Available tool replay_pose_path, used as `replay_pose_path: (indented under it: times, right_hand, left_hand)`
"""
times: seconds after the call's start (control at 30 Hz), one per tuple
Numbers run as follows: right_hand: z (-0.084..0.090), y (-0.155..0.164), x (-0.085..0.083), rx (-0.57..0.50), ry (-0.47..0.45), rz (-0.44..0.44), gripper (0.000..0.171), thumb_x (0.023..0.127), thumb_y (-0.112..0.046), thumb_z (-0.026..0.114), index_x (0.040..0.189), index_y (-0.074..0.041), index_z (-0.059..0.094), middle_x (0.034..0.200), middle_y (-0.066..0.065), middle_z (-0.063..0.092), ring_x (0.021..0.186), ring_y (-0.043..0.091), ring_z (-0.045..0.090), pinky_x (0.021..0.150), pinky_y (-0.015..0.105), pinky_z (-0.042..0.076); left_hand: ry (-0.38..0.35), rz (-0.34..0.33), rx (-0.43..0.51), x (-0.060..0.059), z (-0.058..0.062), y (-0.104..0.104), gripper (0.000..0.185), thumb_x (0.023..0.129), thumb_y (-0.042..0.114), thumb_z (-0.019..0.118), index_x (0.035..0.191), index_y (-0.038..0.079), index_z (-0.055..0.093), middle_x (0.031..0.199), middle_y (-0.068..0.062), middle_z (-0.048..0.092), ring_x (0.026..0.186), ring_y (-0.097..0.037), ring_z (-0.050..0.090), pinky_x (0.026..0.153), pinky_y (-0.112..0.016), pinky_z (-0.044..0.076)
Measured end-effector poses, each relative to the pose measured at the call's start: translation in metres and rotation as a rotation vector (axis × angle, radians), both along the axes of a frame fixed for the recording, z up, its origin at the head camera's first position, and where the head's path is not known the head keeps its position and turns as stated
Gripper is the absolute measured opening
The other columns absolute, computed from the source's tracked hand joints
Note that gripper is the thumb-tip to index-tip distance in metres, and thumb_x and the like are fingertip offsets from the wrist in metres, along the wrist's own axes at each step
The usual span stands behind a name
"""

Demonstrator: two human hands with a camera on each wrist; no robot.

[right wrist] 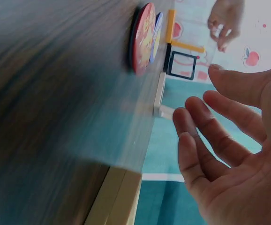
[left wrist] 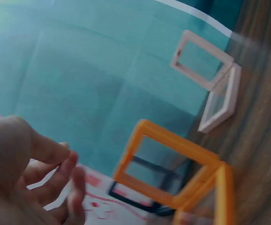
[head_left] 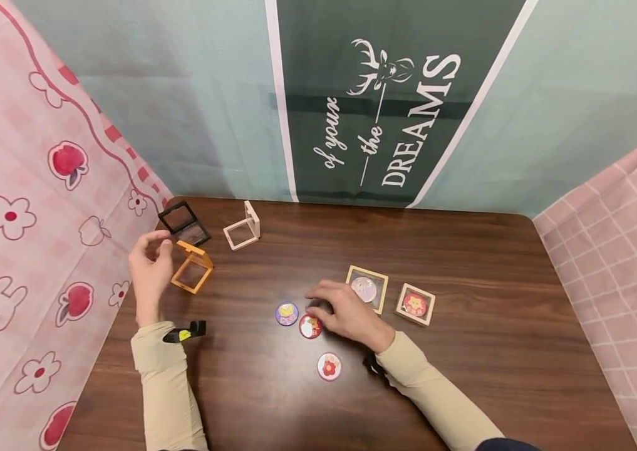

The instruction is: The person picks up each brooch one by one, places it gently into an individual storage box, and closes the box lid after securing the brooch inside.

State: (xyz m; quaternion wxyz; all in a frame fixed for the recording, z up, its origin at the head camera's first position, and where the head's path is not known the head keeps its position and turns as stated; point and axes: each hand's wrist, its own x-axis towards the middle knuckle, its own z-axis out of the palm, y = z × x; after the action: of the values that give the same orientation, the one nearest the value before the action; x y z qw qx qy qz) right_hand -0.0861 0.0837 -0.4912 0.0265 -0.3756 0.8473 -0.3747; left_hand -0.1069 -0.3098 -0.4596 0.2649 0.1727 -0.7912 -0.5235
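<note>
My left hand (head_left: pixel 151 266) is raised beside an orange display frame (head_left: pixel 193 268) that stands unfolded; its bent fingers hold nothing. In the left wrist view a gap shows between those fingers and the orange frame (left wrist: pixel 173 197). Over the middle of the table my right hand (head_left: pixel 349 313) hovers with loosely bent fingers close to a red round badge (head_left: pixel 310 326). The right wrist view shows nothing between thumb and fingers, and the red badge (right wrist: pixel 145 40) lying apart from them. A purple-rimmed badge (head_left: pixel 287 314) lies just left of the red one.
Unfolded black (head_left: pixel 185 223) and white frames stand at the back left, the white frame (head_left: pixel 243 228) further right. A yellow-edged frame (head_left: pixel 384 294) and a cream frame (head_left: pixel 415 304) each hold a badge. A white-and-red badge (head_left: pixel 329 366) lies nearer me. Fabric curtains (head_left: pixel 211 125) border the table.
</note>
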Motion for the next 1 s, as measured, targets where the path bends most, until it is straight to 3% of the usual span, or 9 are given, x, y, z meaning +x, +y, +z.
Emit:
replay_pose_path:
  times: [0.13,0.27,0.4,0.5,0.77,1.0]
  right_hand:
    - [-0.002,-0.012,-0.002,0.013,-0.004,0.032,0.026,0.097,-0.014,0.079,0.119,-0.001,0.076,0.110,0.010,0.076,0.101,0.023,0.073,0.091,0.039,0.060]
    - [-0.002,-0.023,-0.005,0.075,-0.051,0.041,0.032,0.098,-0.017,0.078,0.125,0.000,0.074,0.112,0.010,0.073,0.099,0.023,0.072,0.090,0.038,0.059]
    - [0.000,-0.034,-0.008,0.190,-0.095,0.039,0.039,0.101,-0.025,0.076,0.132,-0.002,0.072,0.119,0.008,0.071,0.103,0.020,0.069,0.095,0.037,0.058]
    - [0.001,-0.044,-0.010,0.270,-0.097,0.043,0.043,0.101,-0.032,0.077,0.133,-0.004,0.071,0.120,0.006,0.069,0.103,0.017,0.067,0.096,0.036,0.058]
    - [-0.002,-0.060,-0.012,0.382,-0.087,0.047,0.046,0.096,-0.035,0.081,0.128,-0.003,0.073,0.107,0.005,0.060,0.094,0.016,0.057,0.086,0.030,0.054]
    - [-0.004,-0.065,-0.013,0.382,-0.061,0.062,0.037,0.095,-0.030,0.084,0.121,-0.006,0.076,0.105,0.006,0.060,0.096,0.018,0.059,0.089,0.031,0.055]
  left_hand:
    - [-0.041,0.022,0.084,-0.007,-0.016,-0.005,0.023,0.100,-0.001,0.060,0.120,-0.005,0.070,0.099,0.010,0.066,0.083,-0.003,0.053,0.076,-0.019,0.041]
    - [-0.152,0.008,0.078,-0.012,-0.030,-0.010,0.033,0.100,-0.004,0.052,0.130,-0.004,0.065,0.111,0.001,0.067,0.092,-0.005,0.054,0.081,-0.019,0.042]
    - [-0.289,-0.077,0.062,-0.013,-0.038,-0.015,0.045,0.102,-0.005,0.046,0.145,-0.001,0.059,0.136,-0.018,0.066,0.114,-0.019,0.059,0.090,-0.018,0.041]
    - [-0.375,-0.148,0.061,-0.013,-0.041,-0.018,0.051,0.103,-0.004,0.045,0.153,0.001,0.054,0.147,-0.024,0.062,0.128,-0.028,0.057,0.094,-0.019,0.041]
    - [-0.430,-0.231,-0.043,-0.012,-0.047,-0.018,0.035,0.105,0.001,0.058,0.140,-0.003,0.061,0.134,-0.028,0.066,0.114,-0.026,0.057,0.088,-0.021,0.043]
    - [-0.447,-0.199,-0.093,-0.012,-0.050,-0.018,0.030,0.104,0.007,0.062,0.133,0.000,0.065,0.109,-0.021,0.064,0.097,-0.022,0.055,0.074,-0.021,0.044]
